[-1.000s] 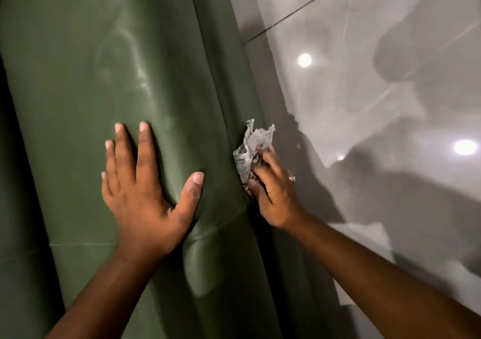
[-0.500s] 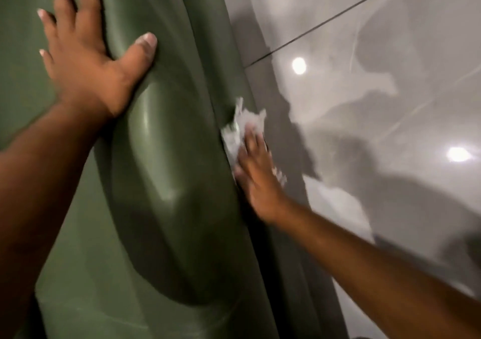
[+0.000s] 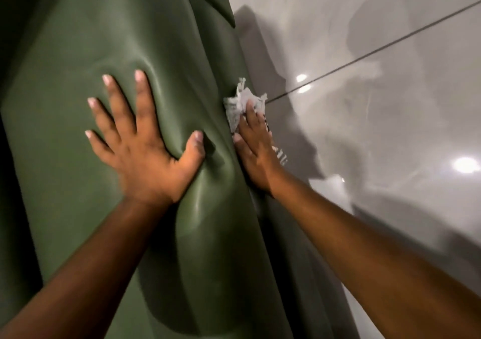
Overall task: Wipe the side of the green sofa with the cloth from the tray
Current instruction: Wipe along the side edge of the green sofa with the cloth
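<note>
The green sofa (image 3: 109, 39) fills the left and middle of the head view, its smooth leather dented where I press. My left hand (image 3: 140, 146) lies flat on top of the armrest with fingers spread, holding nothing. My right hand (image 3: 257, 153) presses a crumpled white-and-grey cloth (image 3: 240, 103) against the sofa's side, along the armrest's right edge. Most of the cloth is under my palm; its top sticks out above my fingertips and a bit shows at my wrist. The tray is not in view.
A glossy grey tiled floor (image 3: 377, 104) lies to the right of the sofa, with a dark grout line (image 3: 390, 44) and bright lamp reflections. Shadows of my arms fall on it beside the sofa.
The view has shifted, and my left hand now sits lower and nearer the right hand on the armrest. My right hand with the cloth has slid a little along the sofa's side.
</note>
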A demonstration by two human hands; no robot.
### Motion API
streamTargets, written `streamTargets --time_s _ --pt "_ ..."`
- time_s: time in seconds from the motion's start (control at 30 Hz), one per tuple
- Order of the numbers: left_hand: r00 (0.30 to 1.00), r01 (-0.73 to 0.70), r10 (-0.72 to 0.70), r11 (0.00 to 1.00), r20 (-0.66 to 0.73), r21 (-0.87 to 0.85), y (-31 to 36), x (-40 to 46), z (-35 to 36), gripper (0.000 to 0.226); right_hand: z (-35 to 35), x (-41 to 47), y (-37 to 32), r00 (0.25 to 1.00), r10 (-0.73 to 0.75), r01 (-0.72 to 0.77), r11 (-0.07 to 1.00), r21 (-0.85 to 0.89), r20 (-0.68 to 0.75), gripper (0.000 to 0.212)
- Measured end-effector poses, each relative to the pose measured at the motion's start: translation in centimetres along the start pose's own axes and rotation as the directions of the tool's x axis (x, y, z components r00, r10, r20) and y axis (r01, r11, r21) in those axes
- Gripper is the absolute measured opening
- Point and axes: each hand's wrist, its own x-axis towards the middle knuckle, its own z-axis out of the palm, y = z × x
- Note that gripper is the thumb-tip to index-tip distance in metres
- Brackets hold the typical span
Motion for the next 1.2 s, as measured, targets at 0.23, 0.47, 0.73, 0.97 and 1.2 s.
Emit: streamTargets --time_s 0.23,0.47,0.73,0.97,1.2 --pt "1.000 0.006 -0.006 1.000 0.010 0.000 0.2 0.0 0.3 0.103 -0.4 -5.3 1.2 0.996 -0.026 0.019 0.997 0.075 0.088 0.056" --pt "0.999 0.037 -0.037 0.999 0.021 -0.002 0.6 0.3 0.5 0.105 -1.0 10.4 -2.6 0.998 -0.062 0.062 0.998 -0.019 0.032 0.057" --pt "1.000 0.013 -0.013 1.000 0.010 0.012 0.1 0.5 0.8 0.105 -2.0 21.7 -3.0 0.979 0.202 -0.199 0.934 0.298 0.021 0.053" --pt "0.999 0.016 -0.017 1.000 0.037 0.023 0.1 0.5 0.9 0.104 -1.6 10.8 0.5 0.925 0.368 -0.375 0.835 0.403 0.098 0.055" --pt "0.997 0.030 -0.032 0.999 0.067 0.032 0.4 0.1 0.4 0.103 -1.7 -7.9 3.6 0.781 0.614 -0.589 0.663 0.462 0.116 0.039"
